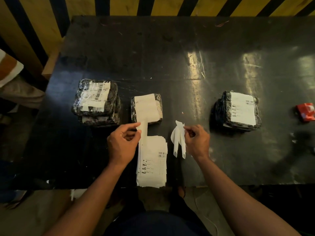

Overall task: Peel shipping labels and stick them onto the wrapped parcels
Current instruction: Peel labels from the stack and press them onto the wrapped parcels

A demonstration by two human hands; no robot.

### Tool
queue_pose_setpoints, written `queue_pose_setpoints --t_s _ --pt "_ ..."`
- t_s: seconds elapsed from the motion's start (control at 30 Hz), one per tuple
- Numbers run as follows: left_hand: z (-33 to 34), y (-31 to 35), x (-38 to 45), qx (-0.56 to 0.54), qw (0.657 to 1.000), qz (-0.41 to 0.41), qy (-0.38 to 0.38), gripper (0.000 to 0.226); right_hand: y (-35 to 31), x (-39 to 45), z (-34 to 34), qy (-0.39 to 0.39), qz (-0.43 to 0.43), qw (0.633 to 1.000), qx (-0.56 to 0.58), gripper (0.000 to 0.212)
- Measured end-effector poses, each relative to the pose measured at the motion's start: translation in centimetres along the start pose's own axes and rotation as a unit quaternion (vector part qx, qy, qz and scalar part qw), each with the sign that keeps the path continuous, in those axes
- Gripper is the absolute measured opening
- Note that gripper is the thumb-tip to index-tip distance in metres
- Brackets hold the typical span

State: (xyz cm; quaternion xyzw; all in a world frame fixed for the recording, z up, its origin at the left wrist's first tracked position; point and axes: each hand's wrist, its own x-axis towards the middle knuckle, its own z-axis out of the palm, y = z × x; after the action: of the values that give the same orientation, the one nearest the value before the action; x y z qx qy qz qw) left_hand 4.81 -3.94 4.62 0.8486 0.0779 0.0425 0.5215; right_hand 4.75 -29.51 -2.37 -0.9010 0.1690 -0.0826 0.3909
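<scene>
White paper shipping label (147, 109), laid on small black plastic-wrapped middle parcel (159, 106), tail strip pinched by left hand (123, 143) above white label stack (151, 160); peeled white backing strips (178, 140) pinched in right hand (197, 140); step judged label-sticking, next: pressing flat, discarding backing.

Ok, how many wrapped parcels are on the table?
4 visible: two stacked at the left, top one on a lower one; one in the middle; one on the right. More could hide under the right one.
</scene>
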Motion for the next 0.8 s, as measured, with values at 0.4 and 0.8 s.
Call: queue_pose_setpoints --t_s 0.4,0.8 --pt "1.8 1.0 1.0 -0.009 1.000 -0.015 -0.018 0.029 2.4 0.8 1.5 -0.121 -0.028 0.986 -0.113 0.039" --pt "2.3 2.5 2.1 -0.018 0.999 -0.027 0.009 0.027 -7.8 -5.4 -0.3 -0.087 -0.336 0.936 -0.051 0.035"
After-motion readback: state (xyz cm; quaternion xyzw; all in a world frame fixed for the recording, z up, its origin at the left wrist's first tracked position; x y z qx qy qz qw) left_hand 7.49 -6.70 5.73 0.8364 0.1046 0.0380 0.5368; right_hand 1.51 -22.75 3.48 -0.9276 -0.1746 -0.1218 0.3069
